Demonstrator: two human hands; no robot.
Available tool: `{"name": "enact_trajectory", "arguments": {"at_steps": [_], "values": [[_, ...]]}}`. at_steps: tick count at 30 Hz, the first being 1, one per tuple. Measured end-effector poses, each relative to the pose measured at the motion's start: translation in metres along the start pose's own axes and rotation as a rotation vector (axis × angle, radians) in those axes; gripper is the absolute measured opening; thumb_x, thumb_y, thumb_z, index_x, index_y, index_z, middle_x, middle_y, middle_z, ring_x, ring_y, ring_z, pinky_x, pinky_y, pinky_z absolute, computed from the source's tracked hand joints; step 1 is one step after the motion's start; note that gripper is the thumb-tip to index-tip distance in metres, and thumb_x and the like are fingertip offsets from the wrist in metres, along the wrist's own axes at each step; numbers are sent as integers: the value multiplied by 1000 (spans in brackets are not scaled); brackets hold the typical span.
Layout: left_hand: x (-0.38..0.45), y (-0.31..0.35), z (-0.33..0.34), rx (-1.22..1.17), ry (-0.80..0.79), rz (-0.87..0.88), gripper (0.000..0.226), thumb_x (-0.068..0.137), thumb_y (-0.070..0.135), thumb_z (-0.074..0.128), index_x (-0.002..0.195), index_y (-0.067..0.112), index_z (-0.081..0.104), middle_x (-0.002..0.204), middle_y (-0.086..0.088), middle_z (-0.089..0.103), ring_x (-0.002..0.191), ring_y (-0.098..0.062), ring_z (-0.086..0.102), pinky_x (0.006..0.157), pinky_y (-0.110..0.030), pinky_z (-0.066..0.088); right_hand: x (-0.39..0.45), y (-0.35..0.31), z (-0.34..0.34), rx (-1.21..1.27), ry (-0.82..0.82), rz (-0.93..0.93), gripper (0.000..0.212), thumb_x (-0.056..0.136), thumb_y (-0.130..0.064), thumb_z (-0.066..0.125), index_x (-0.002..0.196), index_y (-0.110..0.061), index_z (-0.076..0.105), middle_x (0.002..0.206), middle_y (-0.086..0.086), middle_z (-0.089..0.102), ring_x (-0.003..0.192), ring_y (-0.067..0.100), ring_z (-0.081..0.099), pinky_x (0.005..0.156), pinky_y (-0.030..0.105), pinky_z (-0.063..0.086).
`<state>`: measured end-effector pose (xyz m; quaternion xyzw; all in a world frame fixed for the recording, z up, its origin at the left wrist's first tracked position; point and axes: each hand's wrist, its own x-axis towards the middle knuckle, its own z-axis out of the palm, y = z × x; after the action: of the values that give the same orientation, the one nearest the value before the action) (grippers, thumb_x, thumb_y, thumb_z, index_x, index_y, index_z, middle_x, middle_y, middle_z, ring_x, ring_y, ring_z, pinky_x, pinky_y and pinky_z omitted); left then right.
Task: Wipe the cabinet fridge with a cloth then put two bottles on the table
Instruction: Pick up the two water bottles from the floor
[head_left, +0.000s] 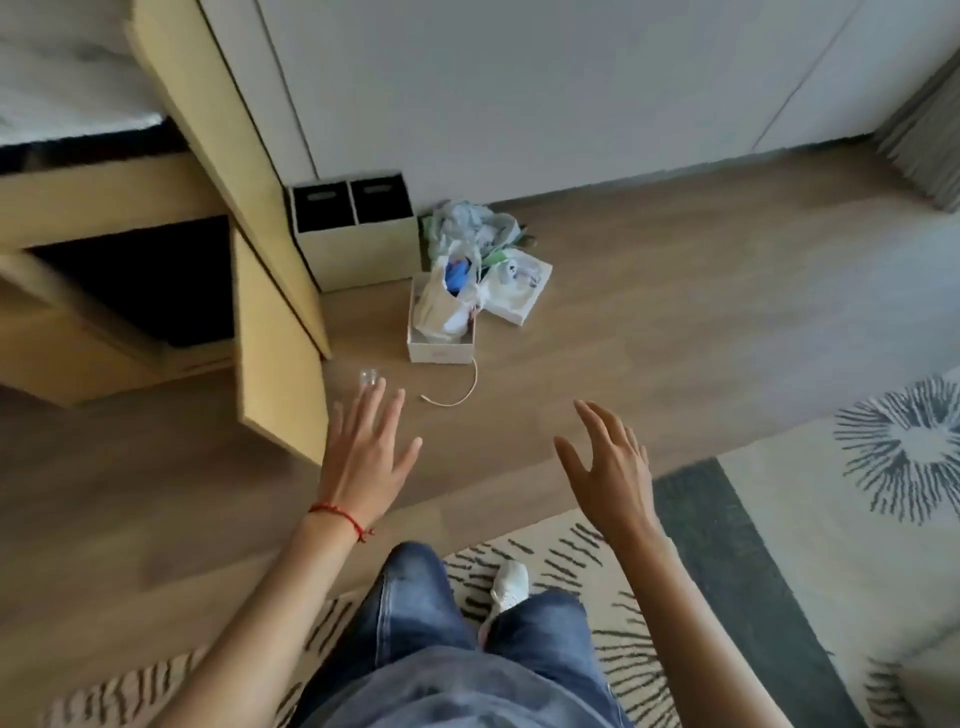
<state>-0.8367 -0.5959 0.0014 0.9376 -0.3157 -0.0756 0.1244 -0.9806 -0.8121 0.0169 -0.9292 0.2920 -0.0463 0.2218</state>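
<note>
Both hands are empty with fingers spread: the left hand (366, 457) just beside the wooden cabinet door (272, 338), the right hand (610, 467) apart, over the floor (649, 338).

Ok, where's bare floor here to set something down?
Free: wood floor between the white box and the rug; also left of the left hand. Crowded: by the wall, around the box, bags and cable.
</note>
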Motion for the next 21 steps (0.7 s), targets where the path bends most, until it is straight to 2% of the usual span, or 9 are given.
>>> {"name": "enact_trajectory", "arguments": {"at_steps": [3,8,13,16,21], "values": [[-29,-9,5,-12,32,-162,60,84,43,35,127,3,49,131,-25,50,121,-43,46,95,-61,38,19,-6,3,2,-62,-140,49,89,-35,55,133,-15,46,136,6,50,121,29,47,96,41,37],[-79,-29,17,-17,26,-422,65,86,47,28,133,5,43,140,-22,42,130,-39,37,103,-59,29,31,-36,27,-24,-200,-326,49,89,-36,54,132,-14,46,137,8,49,122,30,46,97,41,36],[-115,-50,24,-67,70,-608,55,88,36,53,133,5,44,141,-22,40,130,-38,36,102,-59,32,29,-79,58,-62,-340,-495,49,90,-36,53,133,-14,45,138,7,48,122,29,46,98,41,36],[-131,-69,25,-77,67,-703,57,88,35,53,135,5,41,144,-21,36,133,-37,31,104,-57,31,31,-107,77,-77,-396,-600,48,90,-35,54,132,-14,46,136,7,49,121,28,47,98,41,36],[-154,-102,27,-110,80,-840,57,88,34,55,135,4,41,141,-23,39,130,-39,35,101,-58,34,38,-150,107,-93,-480,-722,48,90,-35,54,132,-15,46,135,7,50,124,28,46,101,42,35]]}}
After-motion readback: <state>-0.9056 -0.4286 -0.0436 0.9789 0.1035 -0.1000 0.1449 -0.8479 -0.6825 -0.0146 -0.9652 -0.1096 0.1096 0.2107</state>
